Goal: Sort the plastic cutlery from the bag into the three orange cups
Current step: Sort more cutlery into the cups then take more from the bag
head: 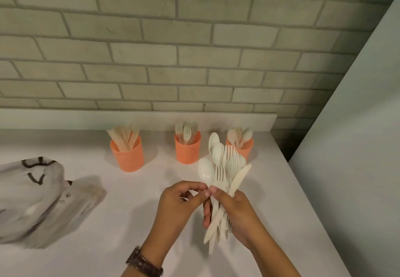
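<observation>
Head view: your right hand [238,209] clasps the mixed cutlery bundle [227,168], left hand [179,201] pinching one spoon [205,174]; draw it straight out for the far-right spoon cup [247,149].

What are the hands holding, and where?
The right hand grips a bundle of plastic cutlery round its handles; the left hand pinches one spoon by the handle just below its bowl.
</observation>
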`<action>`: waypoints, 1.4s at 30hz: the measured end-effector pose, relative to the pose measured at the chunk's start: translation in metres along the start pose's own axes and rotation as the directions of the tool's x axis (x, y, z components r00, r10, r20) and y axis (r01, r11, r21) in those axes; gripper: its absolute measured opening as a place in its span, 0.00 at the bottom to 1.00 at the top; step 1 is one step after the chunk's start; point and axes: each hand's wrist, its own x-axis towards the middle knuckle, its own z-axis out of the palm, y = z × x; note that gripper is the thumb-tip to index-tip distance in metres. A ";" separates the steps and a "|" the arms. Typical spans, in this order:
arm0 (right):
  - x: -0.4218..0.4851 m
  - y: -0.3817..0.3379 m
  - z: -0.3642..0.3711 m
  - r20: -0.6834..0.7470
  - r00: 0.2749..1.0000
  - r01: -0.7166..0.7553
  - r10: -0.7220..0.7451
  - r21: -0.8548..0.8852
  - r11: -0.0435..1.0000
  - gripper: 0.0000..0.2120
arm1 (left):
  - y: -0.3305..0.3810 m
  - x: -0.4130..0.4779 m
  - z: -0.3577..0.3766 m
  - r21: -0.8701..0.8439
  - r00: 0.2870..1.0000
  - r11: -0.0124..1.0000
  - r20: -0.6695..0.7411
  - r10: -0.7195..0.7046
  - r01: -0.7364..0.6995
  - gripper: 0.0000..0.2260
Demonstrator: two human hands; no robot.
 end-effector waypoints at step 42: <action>0.010 -0.005 -0.088 -0.208 0.973 -0.077 0.098 0.103 0.992 0.16 | 0.023 0.096 0.106 -0.173 0.989 0.985 0.143 0.032 -0.007 0.02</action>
